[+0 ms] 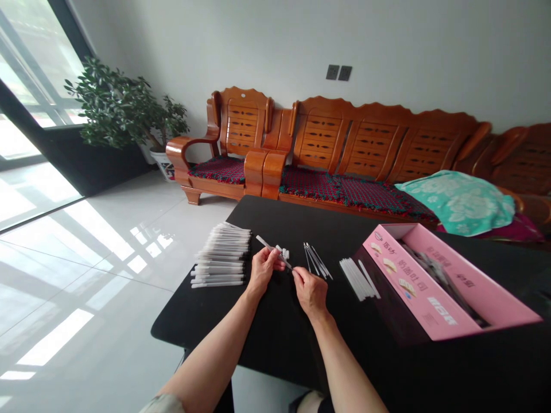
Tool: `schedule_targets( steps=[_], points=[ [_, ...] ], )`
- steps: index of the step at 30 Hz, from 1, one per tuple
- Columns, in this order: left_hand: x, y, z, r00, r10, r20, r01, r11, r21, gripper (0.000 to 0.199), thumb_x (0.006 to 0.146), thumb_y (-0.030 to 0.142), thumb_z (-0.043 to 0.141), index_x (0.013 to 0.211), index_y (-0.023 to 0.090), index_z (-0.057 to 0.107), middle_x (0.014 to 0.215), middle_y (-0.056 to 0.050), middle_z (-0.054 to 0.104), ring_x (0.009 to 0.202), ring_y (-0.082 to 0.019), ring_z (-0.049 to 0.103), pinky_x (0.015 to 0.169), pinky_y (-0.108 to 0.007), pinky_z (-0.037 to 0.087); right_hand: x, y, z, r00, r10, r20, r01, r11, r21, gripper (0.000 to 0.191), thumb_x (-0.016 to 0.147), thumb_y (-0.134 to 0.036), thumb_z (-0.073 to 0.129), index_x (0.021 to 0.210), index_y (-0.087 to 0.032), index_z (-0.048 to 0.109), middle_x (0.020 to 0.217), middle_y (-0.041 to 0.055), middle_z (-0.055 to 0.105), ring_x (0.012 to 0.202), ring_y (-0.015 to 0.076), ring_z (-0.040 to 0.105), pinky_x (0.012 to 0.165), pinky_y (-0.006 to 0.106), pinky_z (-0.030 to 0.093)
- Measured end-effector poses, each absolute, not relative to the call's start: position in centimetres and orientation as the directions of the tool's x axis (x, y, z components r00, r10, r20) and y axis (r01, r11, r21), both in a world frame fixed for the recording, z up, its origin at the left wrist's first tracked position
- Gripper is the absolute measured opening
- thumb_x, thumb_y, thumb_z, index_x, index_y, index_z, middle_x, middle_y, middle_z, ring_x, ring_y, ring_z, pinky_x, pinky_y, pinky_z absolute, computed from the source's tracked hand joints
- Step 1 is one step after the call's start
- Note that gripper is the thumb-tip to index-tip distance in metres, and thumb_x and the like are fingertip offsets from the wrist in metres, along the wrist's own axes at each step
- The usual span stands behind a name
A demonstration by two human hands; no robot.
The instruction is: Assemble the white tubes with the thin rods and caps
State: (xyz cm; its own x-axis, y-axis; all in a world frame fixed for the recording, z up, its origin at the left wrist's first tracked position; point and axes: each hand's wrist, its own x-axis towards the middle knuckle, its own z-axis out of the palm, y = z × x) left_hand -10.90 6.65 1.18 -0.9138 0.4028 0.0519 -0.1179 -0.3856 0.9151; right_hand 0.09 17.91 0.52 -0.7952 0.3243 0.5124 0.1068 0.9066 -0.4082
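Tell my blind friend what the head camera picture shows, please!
Two bare hands work over a black table: the left hand holds a thin white stick, and the right hand touches its end. A pile of white sticks lies to the left, and a pink cardboard box lies open on the right.

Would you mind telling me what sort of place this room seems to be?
It looks like a home living room: a long carved orange wooden sofa, red-and-green woven seat cushions, and a leafy green potted plant beside the window.

Slim white plastic pen [267, 245] held slanted, dark tip downward
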Motion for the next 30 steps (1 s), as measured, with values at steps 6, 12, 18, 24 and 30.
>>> schedule_targets(
  steps=[6,12,18,24,30],
  points=[
    [-12.0,5.8,1.4,-0.991,0.109,0.072,0.011,-0.477,0.879,0.04,0.077,0.051,0.067,0.09,0.014,0.06,0.071,-0.002,0.066,0.059,-0.013,0.065,0.06,-0.026,0.056,0.8,20.5,0.5,-0.728,0.45,0.517,0.281,0.884,-0.374,0.033,0.096,-0.032,0.042,0.085,-0.019,0.071,0.069,0.0057,0.069,0.057,0.0134,0.057,0.057,0.026,0.027],
    [-12.1,5.5,1.7,-0.988,0.126,0.084,0.008,-0.51,0.86,0.04,0.077,0.05,0.069,0.091,0.014,0.061,0.073,-0.003,0.067,0.06,-0.013,0.065,0.061,-0.026,0.056,1.5,22.5,0.8,-0.536,0.721,0.439,0.625,0.688,-0.369,0.026,0.089,-0.028,0.05,0.078,-0.019,0.072,0.057,0.0063,0.062,0.047,0.0134,0.045,0.052,0.028,0.016],
    [-10.7,5.8,2.4,-0.861,0.502,0.086,-0.138,-0.392,0.91,0.038,0.075,0.048,0.072,0.086,0.011,0.069,0.07,-0.005,0.064,0.056,-0.012,0.058,0.052,-0.022,0.049,1.2,21.4,1.4,-0.523,0.714,0.466,0.469,0.698,-0.542,0.033,0.091,-0.037,0.047,0.092,-0.016,0.073,0.069,0.0112,0.069,0.059,0.0191,0.059,0.055,0.027,0.034],
    [-9.4,5.9,3.0,-0.709,0.694,0.127,-0.129,-0.304,0.944,0.031,0.077,0.041,0.072,0.088,0.012,0.075,0.058,-0.001,0.057,0.048,-0.008,0.046,0.045,-0.02,0.037,0.8,18.1,3.2,-0.738,0.462,0.493,-0.094,0.652,-0.752,0.036,0.092,-0.044,0.047,0.102,-0.017,0.069,0.092,0.0106,0.071,0.082,0.0201,0.066,0.075,0.029,0.05],
    [-9.9,5.7,3.3,-0.763,0.632,0.138,-0.197,-0.43,0.881,0.043,0.075,0.038,0.075,0.111,0.015,0.07,0.084,-0.006,0.065,0.055,-0.007,0.049,0.047,-0.019,0.038,1.1,18.2,3.6,-0.923,0.365,0.121,-0.041,0.221,-0.975,0.033,0.086,-0.047,0.056,0.081,-0.016,0.068,0.051,-0.0025,0.054,0.041,0.0081,0.043,0.041,0.02,0.033]
  ],
)
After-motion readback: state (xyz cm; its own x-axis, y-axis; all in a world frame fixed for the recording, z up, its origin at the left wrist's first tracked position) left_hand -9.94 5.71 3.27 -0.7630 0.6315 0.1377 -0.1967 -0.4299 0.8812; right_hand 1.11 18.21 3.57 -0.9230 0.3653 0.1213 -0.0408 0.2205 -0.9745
